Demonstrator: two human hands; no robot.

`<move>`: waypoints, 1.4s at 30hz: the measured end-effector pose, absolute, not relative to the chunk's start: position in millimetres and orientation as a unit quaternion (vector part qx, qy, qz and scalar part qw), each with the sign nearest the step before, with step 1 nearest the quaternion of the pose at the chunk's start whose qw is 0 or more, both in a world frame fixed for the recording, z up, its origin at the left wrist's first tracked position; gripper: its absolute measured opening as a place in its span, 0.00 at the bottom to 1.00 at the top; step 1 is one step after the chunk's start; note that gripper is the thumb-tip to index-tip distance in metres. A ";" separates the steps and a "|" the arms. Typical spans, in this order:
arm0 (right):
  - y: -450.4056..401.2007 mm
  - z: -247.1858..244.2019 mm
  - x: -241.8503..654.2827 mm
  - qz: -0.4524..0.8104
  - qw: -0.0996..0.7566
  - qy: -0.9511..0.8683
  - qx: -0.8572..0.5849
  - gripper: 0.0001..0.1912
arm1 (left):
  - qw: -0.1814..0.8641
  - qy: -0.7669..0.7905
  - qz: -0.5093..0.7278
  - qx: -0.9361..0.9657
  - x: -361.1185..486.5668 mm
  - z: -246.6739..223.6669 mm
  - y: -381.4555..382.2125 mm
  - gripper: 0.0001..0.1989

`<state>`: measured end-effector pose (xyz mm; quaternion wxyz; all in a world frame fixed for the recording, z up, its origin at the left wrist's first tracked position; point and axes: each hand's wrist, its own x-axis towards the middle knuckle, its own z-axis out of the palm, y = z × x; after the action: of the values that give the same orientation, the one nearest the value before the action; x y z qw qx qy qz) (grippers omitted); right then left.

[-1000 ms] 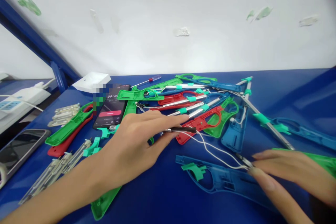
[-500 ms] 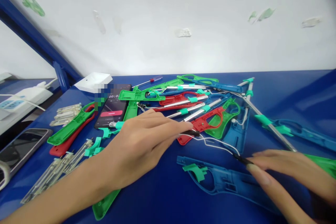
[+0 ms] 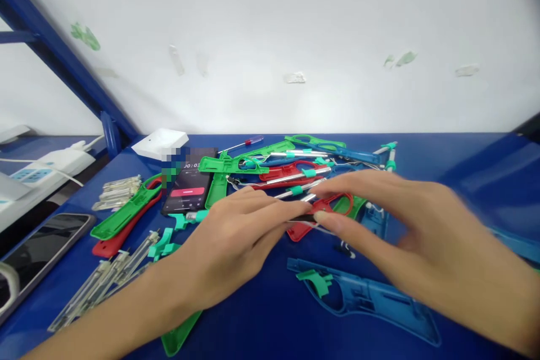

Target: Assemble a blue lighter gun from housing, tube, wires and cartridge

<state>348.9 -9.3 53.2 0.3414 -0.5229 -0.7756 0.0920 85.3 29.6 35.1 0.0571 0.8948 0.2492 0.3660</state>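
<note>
My left hand [image 3: 240,230] is closed in a pinch on a small black piece [image 3: 304,217] with a thin white wire [image 3: 319,228]. My right hand [image 3: 405,230] is beside it. Its thumb tip meets the right end of the black piece, and its index finger arches above with a visible gap between. A small black wire end [image 3: 343,248] hangs just below the right thumb. Under both hands lies a blue plastic handle shell [image 3: 379,299], with a green clip [image 3: 316,281] on its ring. Red ring-ended shells [image 3: 300,230] and metal tubes lie behind my fingertips.
Green shells [image 3: 232,165], metal tubes [image 3: 299,153] and a screwdriver [image 3: 248,142] are piled at the back. Two phones [image 3: 189,183], [image 3: 46,253] lie to the left, near a white box [image 3: 160,143]. Clear slim parts [image 3: 109,281] lie near my left forearm.
My right hand has moved left and up to the black piece at my left fingertips. It has let go of the black wire end, which now hangs lower. The view has shifted slightly.
</note>
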 end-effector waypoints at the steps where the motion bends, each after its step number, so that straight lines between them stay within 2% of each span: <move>1: 0.6 60.8 343.3 0.138 0.305 -0.797 -0.504 0.15 | 0.053 0.250 0.372 0.892 85.3 34.8 29.4 0.13; 4: 14.5 69.5 337.0 0.246 0.266 -0.791 -0.494 0.18 | 0.045 0.256 0.382 0.887 85.3 32.7 29.8 0.12; 6: 14.2 66.9 338.1 0.269 0.273 -0.779 -0.495 0.17 | 0.041 0.260 0.380 0.887 85.3 30.8 30.8 0.12; 12: 9.0 58.2 338.9 0.247 0.319 -0.766 -0.501 0.11 | 0.020 0.265 0.372 0.889 83.2 27.5 33.7 0.11; 20: 13.7 53.8 348.7 0.232 0.338 -0.742 -0.531 0.15 | -0.045 0.260 0.403 0.876 83.2 27.8 36.0 0.03; 29: 12.5 53.0 345.6 0.207 0.402 -0.712 -0.536 0.03 | -0.044 0.251 0.407 0.877 82.1 28.7 37.2 0.08; 42: 11.7 53.1 338.4 0.218 0.391 -0.735 -0.510 0.05 | -0.021 0.215 0.424 0.880 83.6 25.0 36.4 0.08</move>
<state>338.4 11.7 53.1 0.3909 -0.5097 -0.7347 0.2181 83.6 36.4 25.0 -0.0210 0.8798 0.2146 0.4236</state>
